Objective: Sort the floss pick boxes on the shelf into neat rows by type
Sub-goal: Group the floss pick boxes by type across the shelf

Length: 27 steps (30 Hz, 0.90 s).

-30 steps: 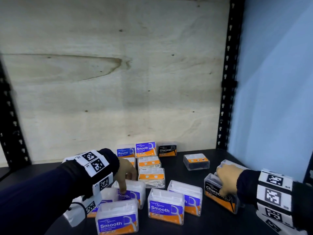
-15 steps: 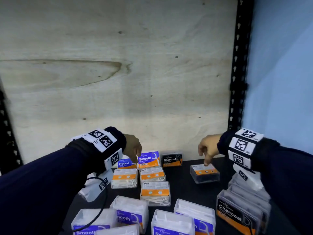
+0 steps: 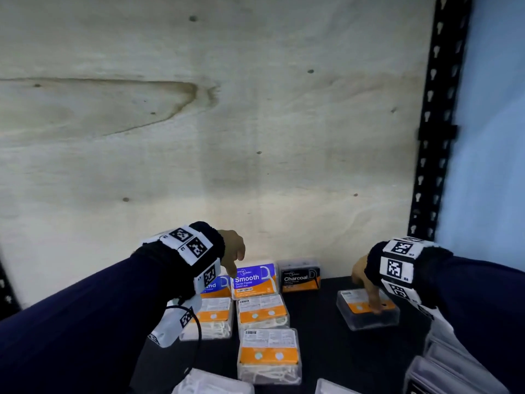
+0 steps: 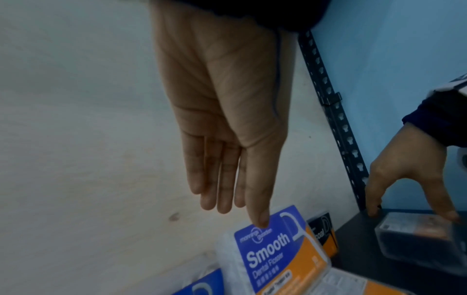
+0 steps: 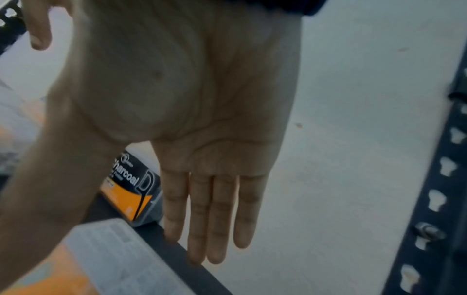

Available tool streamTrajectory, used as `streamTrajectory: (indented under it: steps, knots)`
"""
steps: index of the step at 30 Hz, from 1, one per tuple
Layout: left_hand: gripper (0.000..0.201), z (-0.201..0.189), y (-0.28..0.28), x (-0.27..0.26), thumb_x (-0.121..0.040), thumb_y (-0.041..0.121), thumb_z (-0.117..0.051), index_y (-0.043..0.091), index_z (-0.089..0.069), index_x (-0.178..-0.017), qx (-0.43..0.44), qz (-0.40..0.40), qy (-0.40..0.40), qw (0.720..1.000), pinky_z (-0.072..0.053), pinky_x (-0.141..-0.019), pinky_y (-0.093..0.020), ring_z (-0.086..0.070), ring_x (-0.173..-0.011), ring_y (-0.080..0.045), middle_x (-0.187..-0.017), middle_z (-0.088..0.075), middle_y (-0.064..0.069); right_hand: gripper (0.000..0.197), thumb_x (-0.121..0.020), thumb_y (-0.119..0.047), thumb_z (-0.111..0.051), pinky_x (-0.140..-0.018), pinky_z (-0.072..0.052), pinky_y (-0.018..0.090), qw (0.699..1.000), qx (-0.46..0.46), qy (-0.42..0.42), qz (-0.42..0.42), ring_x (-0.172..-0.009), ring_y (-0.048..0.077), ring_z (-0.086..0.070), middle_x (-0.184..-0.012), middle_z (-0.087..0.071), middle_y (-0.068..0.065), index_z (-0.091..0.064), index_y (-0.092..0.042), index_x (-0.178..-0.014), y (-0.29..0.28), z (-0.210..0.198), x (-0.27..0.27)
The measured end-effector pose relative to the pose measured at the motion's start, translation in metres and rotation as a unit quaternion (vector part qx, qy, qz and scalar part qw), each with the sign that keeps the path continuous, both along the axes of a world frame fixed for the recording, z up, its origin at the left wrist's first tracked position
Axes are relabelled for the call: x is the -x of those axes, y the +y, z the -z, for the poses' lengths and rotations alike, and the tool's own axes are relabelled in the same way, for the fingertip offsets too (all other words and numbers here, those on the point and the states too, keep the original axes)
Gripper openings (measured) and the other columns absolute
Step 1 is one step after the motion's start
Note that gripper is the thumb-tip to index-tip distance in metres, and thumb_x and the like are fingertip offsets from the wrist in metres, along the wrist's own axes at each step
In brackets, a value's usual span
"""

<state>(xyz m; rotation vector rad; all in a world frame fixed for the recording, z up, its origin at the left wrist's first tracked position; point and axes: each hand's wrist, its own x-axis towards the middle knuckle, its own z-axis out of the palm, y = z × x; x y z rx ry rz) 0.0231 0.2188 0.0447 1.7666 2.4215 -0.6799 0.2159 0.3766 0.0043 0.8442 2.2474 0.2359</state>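
Observation:
A blue and orange Smooth box [image 3: 254, 280] stands upright against the back wall. My left hand [image 3: 233, 258] hangs over it with straight fingers, and the index fingertip [image 4: 262, 223] touches its top edge. Right of it stands a black Charcoal box [image 3: 300, 276]. Further right a clear box of dark picks [image 3: 368, 311] lies flat, label up. My right hand [image 3: 366, 282] holds this box, thumb on the orange label and fingers [image 5: 202, 239] reaching down behind its far edge.
A Round box [image 3: 217, 287] stands half hidden behind my left wrist. Flat boxes [image 3: 268, 354] lie in front of the back row, more at the bottom edge. A stack of boxes [image 3: 454, 365] stands at the right. The plywood back [image 3: 255, 137] and a black post [image 3: 437, 137] bound the shelf.
Both hands left the front boxes and reached to the back row. The right hand came down onto the flat box; the left index finger settled on the Smooth box.

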Motion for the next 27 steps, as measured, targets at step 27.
streamTrajectory:
  steps: [27]
  knots:
    - [0.06, 0.02, 0.017, -0.005, -0.095, 0.023, -0.052, 0.001, -0.026, -0.144, 0.005, 0.009, 0.023, 1.0, -0.031, -0.106, -0.031, -0.037, -0.135, -0.028, -0.149, -0.033, -0.017, 0.052, -0.085, -0.037, -0.064, -0.068, -0.046, 0.023, 0.976, 0.085, 0.178, 0.09, -0.074, 0.014, -0.052, -0.112, -0.062, 0.008, -0.056, -0.007, -0.127, -0.013, -0.001, 0.006]
